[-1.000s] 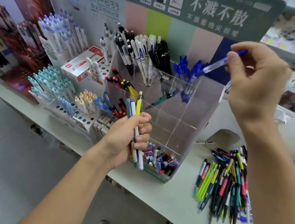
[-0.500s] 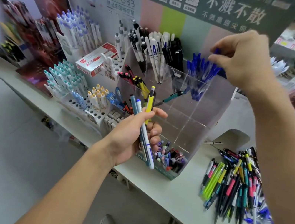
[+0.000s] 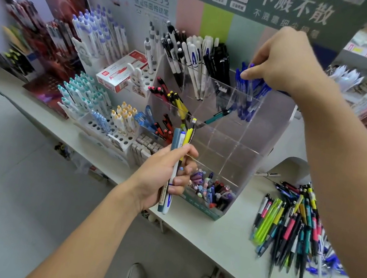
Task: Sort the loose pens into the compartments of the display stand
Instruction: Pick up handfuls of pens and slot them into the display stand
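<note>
Blue caps crowd under the fingertips (image 3: pixel 245 74) of the right hand (image 3: pixel 285 63), curled down over the blue pens (image 3: pixel 249 94) standing in the back right compartment of the clear stand (image 3: pixel 244 163); cannot tell whether those fingers pinch a pen or only touch the caps, since knuckles and blur cover the contact. Judged as the tail of a drop: one blue pen going in among its like. Closed around a small bundle of pens (image 3: pixel 176 162), yellow, white and grey-blue, the left hand (image 3: pixel 164 174) waits just in front of the stand, near its low front bin of caps. Next move probably calls for lifting the right hand off, taking one pen from the bundle and matching it by colour to a compartment: yellow ones at the stand's left, black and white ones at its back. Well to the right of the stand lies the loose pile (image 3: pixel 293 230), much still unsorted, smeared by motion and partly behind the right forearm. Middle compartments mostly bare but for one teal pen (image 3: pixel 218 115).
</note>
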